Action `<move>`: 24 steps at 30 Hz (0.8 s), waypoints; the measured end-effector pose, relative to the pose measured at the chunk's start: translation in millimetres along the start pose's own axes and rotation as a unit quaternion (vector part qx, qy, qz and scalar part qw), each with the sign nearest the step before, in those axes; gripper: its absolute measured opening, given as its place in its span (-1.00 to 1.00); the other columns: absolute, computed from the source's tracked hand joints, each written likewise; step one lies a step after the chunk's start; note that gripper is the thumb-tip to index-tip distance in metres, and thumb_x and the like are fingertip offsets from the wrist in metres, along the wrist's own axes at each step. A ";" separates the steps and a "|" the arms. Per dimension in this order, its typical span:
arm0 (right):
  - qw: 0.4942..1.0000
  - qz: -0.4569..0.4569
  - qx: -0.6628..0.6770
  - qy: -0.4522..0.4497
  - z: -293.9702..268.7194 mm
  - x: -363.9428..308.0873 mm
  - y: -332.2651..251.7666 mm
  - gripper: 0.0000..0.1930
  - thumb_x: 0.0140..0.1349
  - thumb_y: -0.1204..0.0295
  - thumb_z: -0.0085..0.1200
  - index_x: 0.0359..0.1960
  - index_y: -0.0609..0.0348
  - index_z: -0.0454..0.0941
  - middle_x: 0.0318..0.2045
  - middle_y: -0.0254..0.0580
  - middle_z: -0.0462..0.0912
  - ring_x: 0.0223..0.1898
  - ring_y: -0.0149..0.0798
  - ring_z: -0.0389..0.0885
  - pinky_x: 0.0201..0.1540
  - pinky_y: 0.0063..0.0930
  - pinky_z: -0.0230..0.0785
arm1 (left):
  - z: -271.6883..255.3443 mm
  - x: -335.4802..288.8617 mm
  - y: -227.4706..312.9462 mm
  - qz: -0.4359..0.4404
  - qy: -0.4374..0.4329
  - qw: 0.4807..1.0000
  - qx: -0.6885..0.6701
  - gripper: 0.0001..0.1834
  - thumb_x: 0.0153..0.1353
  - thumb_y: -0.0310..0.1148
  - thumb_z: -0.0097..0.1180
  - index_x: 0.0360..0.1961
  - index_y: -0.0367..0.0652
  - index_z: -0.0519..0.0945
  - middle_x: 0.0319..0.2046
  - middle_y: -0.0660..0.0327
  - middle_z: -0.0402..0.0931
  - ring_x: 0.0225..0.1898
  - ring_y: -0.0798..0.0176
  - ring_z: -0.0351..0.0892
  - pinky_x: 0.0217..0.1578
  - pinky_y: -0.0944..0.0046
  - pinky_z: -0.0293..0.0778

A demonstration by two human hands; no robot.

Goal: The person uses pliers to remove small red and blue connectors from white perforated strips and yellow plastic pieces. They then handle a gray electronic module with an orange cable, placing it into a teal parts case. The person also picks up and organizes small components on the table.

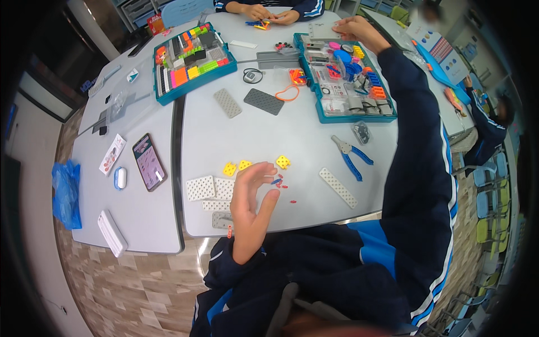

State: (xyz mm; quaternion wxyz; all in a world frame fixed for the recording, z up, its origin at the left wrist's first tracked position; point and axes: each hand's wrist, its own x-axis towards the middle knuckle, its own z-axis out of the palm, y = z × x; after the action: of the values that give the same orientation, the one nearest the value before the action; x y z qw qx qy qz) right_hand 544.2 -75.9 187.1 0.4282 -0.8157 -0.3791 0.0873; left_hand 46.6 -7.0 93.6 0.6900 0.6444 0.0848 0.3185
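My left hand (252, 209) is held over the near edge of the table, fingers bent and thumb apart, with nothing in it. Close to its fingertips lie small red pegs (293, 201) and a blue peg (276, 181). Several yellow connectors (283, 162) sit just beyond, and white perforated plates (200, 188) are stacked to its left. Far to the right, my right hand (359, 31) reaches across the teal parts box (359, 119). Its thumb and fingers pinch the edge of a light grey perforated plate (321, 31) at the box's far corner.
Blue-handled pliers (352, 160) and a long white perforated strip (338, 187) lie at the right. Grey plates (264, 101) lie mid-table. A second parts box (196, 81) and a phone (150, 163) are on the left. Across the table, another person's hands (269, 15) hold coloured pieces.
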 end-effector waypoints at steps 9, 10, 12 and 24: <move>0.976 0.212 -0.009 0.051 43.0 83.8 104.5 -0.78 0.19 0.43 0.34 -0.32 0.38 0.62 -0.50 -0.13 0.65 -0.58 -0.33 0.57 -0.53 -0.37 0.48 | -28.2 -15.2 6.6 -0.056 0.049 0.997 0.021 -0.58 0.36 -0.53 0.10 0.22 -0.29 0.41 0.13 0.07 0.45 0.13 0.20 0.49 0.18 0.20 0.37; 0.978 0.206 -0.023 0.038 45.6 85.6 106.8 -0.79 0.20 0.42 0.33 -0.32 0.36 0.63 -0.50 -0.14 0.65 -0.57 -0.33 0.58 -0.52 -0.38 0.48 | -30.5 -15.6 6.2 -0.057 0.052 0.997 0.025 -0.58 0.36 -0.52 0.10 0.22 -0.29 0.41 0.13 0.07 0.45 0.13 0.21 0.49 0.18 0.20 0.37; 0.973 0.225 -0.033 0.038 47.8 88.4 111.1 -0.81 0.22 0.41 0.30 -0.34 0.33 0.64 -0.51 -0.17 0.64 -0.55 -0.33 0.60 -0.51 -0.39 0.49 | -33.1 -15.9 4.8 -0.058 0.055 0.996 0.028 -0.59 0.36 -0.51 0.10 0.22 -0.29 0.41 0.12 0.07 0.45 0.11 0.22 0.49 0.17 0.21 0.37; 0.956 0.089 -0.262 0.100 69.2 94.4 130.3 -0.71 0.14 0.22 0.26 -0.19 0.09 0.79 -0.26 0.04 0.77 -0.19 0.00 0.77 -0.04 -0.17 0.58 | -28.1 -16.3 -4.2 -0.054 0.039 0.998 0.015 -0.60 0.36 -0.48 0.13 0.18 -0.28 0.42 0.12 0.06 0.47 0.10 0.22 0.52 0.15 0.21 0.37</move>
State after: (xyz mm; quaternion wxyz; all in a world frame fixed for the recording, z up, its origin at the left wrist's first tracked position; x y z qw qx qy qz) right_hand 648.6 -11.8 61.9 0.2255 -0.9344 -0.2694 -0.0592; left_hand 20.4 7.8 80.5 0.6924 0.6366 0.1510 0.3042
